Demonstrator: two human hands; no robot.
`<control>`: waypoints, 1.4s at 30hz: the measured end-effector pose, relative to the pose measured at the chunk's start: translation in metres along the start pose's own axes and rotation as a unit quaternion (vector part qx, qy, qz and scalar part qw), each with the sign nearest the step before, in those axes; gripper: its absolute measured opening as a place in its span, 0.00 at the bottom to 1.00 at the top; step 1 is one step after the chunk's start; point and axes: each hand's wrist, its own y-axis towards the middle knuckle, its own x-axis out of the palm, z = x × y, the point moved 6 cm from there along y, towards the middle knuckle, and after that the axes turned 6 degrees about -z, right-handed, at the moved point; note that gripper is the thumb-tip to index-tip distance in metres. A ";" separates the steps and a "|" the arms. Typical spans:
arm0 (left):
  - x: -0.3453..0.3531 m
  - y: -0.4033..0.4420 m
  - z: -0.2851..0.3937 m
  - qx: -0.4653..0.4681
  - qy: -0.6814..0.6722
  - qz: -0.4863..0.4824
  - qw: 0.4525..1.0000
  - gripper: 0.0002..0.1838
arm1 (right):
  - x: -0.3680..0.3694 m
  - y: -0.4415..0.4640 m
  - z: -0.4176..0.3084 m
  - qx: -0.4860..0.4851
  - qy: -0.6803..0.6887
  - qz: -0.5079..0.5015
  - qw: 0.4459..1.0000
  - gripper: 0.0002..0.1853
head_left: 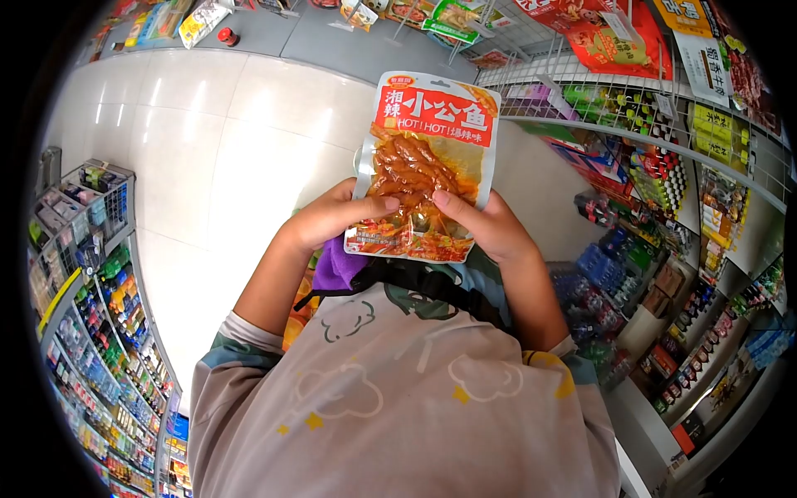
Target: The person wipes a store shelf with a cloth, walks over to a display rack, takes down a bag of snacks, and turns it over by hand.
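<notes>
A red and clear snack packet (419, 170) with large white lettering and a hang hole at its top faces me, upright, in front of my chest. Through its clear part, reddish-brown pieces in sauce show. My left hand (336, 217) grips the lower left side, thumb across the front. On the lower right side, my right hand (490, 222) holds it the same way, its thumb pressed on the front. The other fingers are hidden behind the packet. Just below it, a purple cloth (339, 267) and a dark strap lie against my apron (398, 390).
A wire rack (564, 104) with hanging snack packets stands at the upper right, bottles and cartons below it. Store shelves (108, 332) full of small goods curve along the left. A grey ledge (324, 41) runs across the back; pale tile floor (178, 158) lies between.
</notes>
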 end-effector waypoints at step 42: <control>0.014 -0.003 0.005 0.019 -0.066 0.088 0.994 0.22 | -0.005 -0.008 0.007 0.061 0.066 -0.020 0.996 0.27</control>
